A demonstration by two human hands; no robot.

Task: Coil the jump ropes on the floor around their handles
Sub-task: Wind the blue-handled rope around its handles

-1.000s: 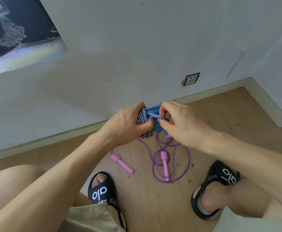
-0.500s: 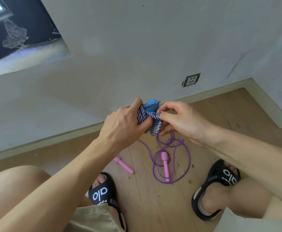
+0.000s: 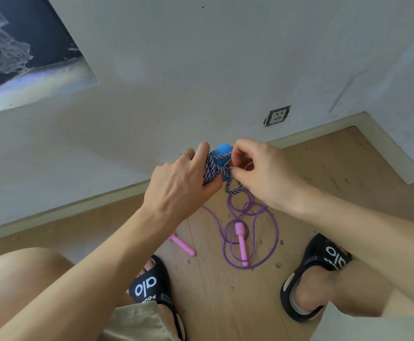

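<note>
Wooden floor by a white wall. My left hand grips the striped purple-white rope coiled round blue handles; my right hand pinches its loop. The thin purple rope with pink handles lies loose below.

Soft, even daylight; the wall reads bright, with a dim warm shadow across its base around 9 o'clock. Sharp centre, wide-angle bending of the skirting board towards 3 o'clock.
</note>
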